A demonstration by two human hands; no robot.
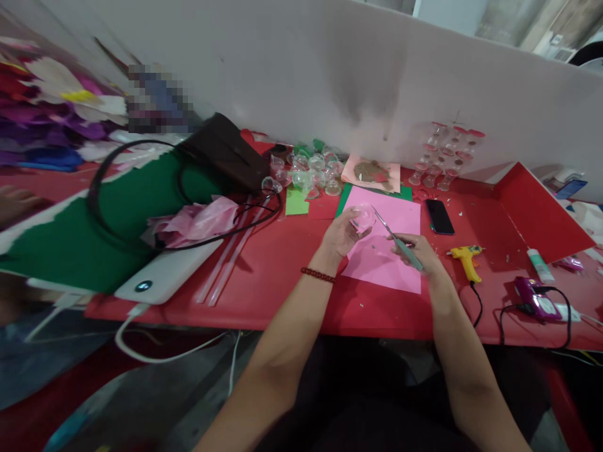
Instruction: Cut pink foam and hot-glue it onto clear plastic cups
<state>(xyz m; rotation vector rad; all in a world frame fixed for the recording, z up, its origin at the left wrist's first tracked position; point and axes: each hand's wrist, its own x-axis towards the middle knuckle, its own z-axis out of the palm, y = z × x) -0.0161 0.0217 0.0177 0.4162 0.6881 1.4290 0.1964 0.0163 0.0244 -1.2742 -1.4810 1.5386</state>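
Observation:
My left hand (340, 237) is closed around a small clear plastic cup (363, 218), held above a pink sheet of paper (391, 267). Its fingers wrap the cup's near side. From the right, my right hand (417, 252) grips a utility knife (409, 252) with a grey-green handle and a thin metal blade. The blade's tip points up and left, close to the cup's rim; whether they touch I cannot tell. Small scraps lie on the pink paper.
Clear cups (313, 169) are piled behind, beside joined cups (436, 160) by the white wall. On the right are a phone (440, 216), a yellow glue gun (468, 262) and a purple box (539, 300) with cords. Leftward stand a dark bag (226, 150) and a white power bank (164, 276).

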